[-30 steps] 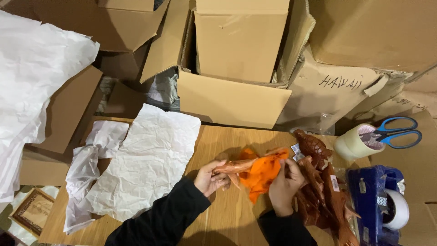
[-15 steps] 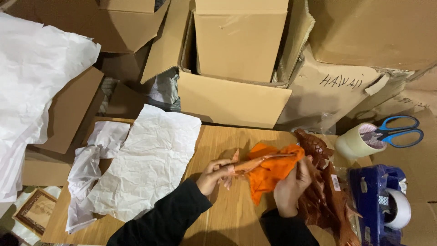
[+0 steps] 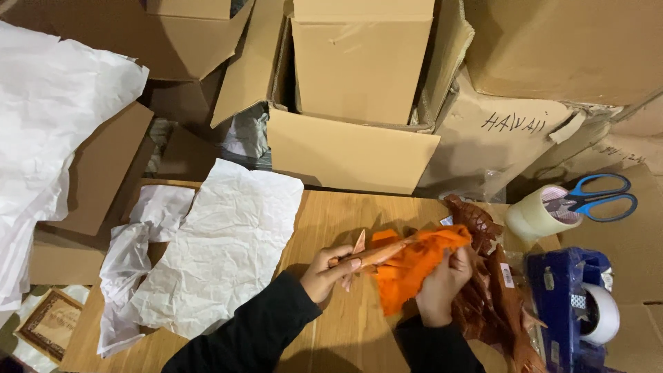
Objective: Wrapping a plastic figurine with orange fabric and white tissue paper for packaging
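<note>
While the left hand (image 3: 330, 271) pinched the thin end of a slender reddish-brown carved wooden figure (image 3: 376, 254), its fingers closed narrowly round the shaft and its thumb lying along the top, the right hand (image 3: 442, 280) gripped a crumpled bright orange cloth (image 3: 414, 266) that was bunched over the far part of the same figure; the right fingers were curled tight into the cloth, so the wood beneath them was hidden; a small pointed fin of the carving stood up just above the left fingertips; both hands hung just above a pale wooden tabletop (image 3: 345, 214); beyond the right fingers and touching the cloth lay a heap of dark brown carved wooden pieces (image 3: 494, 290); further out on that side stood a blue tape dispenser with a white roll (image 3: 573, 304), a cream roll of tape (image 3: 535, 214) and blue-handled scissors (image 3: 597, 197) resting across it; away from the left fingers lay a large crumpled sheet of white packing paper (image 3: 221, 242); ahead of both hands stood an open brown cardboard box (image 3: 352, 152).
</note>
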